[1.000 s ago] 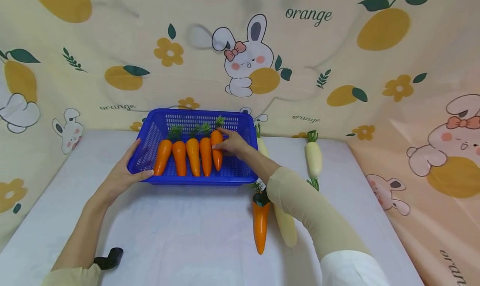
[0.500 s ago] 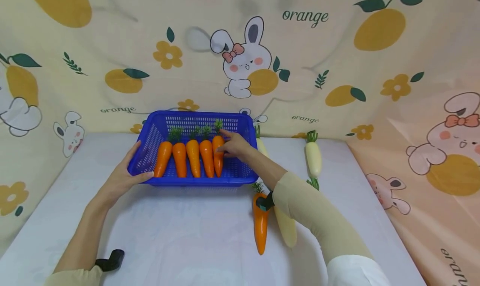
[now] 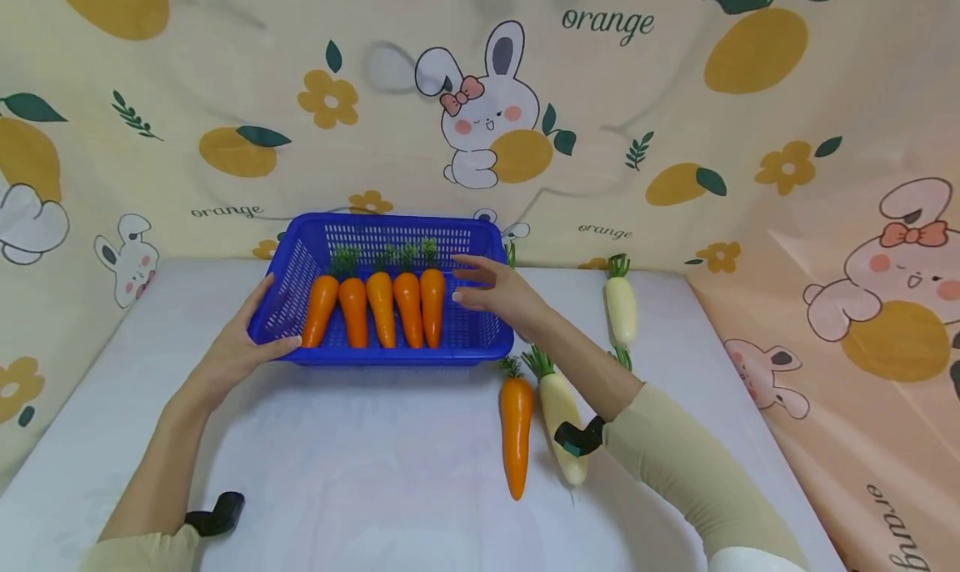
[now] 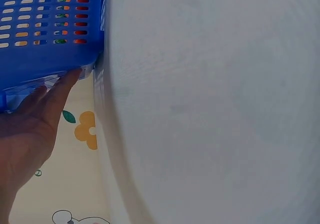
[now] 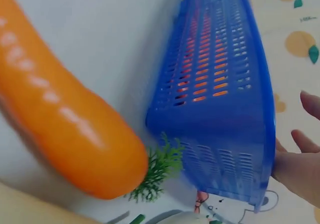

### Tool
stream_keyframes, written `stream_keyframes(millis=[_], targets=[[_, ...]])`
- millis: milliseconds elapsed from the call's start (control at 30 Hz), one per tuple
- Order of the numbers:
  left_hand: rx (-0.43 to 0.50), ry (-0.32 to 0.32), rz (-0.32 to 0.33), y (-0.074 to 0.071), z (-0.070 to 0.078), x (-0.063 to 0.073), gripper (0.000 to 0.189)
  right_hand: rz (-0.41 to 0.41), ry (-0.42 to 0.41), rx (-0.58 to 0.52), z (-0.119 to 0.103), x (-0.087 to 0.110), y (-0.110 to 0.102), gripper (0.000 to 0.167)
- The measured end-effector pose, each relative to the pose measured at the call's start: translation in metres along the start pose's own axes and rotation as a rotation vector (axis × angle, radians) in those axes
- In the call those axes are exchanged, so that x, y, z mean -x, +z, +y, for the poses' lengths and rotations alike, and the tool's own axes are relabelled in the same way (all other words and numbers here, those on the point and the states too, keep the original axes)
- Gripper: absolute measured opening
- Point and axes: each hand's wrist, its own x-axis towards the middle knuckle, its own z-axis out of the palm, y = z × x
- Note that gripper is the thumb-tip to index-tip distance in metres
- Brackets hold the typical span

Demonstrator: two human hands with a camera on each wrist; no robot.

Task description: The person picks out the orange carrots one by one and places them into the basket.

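Note:
A blue plastic basket (image 3: pixel 390 357) stands toward the back of the table, with several orange carrots lying in a row inside, green tops toward the rear. My left hand (image 3: pixel 232 351) grips its left end, thumb over the front rim and fingers along the outside; the left wrist view shows those fingers (image 4: pixel 62 91) against the basket's edge. My right hand (image 3: pixel 504 293) hovers over the basket's right part, fingers loosely spread and holding nothing. Just left of it lies the rightmost carrot (image 3: pixel 432 305), apart from the fingertips.
In front of the basket's right corner lies a loose carrot (image 3: pixel 516 439), beside a white radish (image 3: pixel 557 397) partly behind the right wrist camera. Farther right is another white radish (image 3: pixel 621 309), with more green leaves at its lower end. A printed cloth (image 3: pixel 330 172) hangs behind the table.
My right hand has let go of the rightmost carrot and moved right, away from it. That carrot now lies level with the others. My left hand keeps its hold on the basket.

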Motion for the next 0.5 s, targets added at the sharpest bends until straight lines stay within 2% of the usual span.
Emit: stream_keyframes(millis=[200,500], targets=[[0.001,0.003,0.004,-0.001,-0.002,0.0,0.101,0.052,-0.01,-0.003,0.006,0.036,-0.006,0.052],[0.016,0.012,0.0,0.0,-0.002,-0.001,0.101,0.147,-0.026,-0.06,0.03,0.081,-0.014,0.046]])
